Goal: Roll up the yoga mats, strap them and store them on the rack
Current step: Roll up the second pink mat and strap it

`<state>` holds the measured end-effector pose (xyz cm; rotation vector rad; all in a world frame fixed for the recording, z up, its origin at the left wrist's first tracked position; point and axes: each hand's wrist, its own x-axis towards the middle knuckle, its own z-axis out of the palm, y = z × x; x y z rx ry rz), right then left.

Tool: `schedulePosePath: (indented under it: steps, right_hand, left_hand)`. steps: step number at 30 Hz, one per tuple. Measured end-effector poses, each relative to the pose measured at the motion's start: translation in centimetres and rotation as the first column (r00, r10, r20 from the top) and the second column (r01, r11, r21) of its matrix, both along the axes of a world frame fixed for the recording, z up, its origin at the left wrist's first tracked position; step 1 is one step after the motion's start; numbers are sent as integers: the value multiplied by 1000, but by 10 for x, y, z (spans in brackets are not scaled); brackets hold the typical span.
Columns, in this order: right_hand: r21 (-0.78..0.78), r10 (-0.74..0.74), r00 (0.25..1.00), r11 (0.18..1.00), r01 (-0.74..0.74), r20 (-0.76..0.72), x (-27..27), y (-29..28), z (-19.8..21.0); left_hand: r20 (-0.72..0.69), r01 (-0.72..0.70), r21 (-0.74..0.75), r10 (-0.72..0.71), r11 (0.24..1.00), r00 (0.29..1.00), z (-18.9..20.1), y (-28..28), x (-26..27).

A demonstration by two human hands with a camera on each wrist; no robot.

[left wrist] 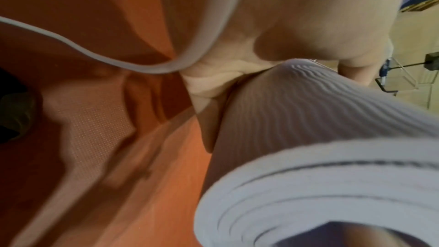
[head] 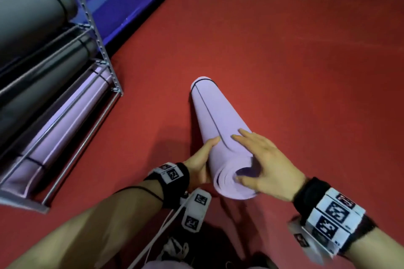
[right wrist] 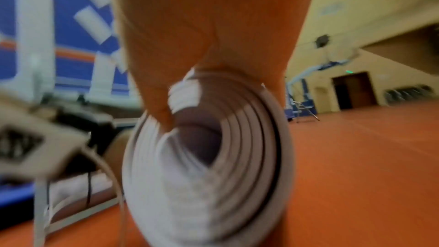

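Now: rolled mat [head: 215,116] between left hand [head: 200,159], right hand [head: 267,164]

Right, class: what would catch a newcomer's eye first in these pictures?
The rolled lilac yoga mat sits on the red floor, centre, held at its near end by the left hand and right hand. Next, the metal rack at left, holding rolled grey mats and a lilac one.

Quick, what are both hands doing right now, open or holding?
Left hand: grips the rolled mat near its end, thumb on top.
Right hand: grips the same end, thumb in its core, fingers spread on top.
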<state>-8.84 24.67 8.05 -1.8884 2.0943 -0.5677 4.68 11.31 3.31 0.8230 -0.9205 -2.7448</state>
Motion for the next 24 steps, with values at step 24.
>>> schedulePosePath:
  steps: [24]
  right_hand:
    - [-39,47,920,997,-68,-390,39,-54,10]
  left_hand:
    - [986,880,-162,95,446,134,-147,-80,263]
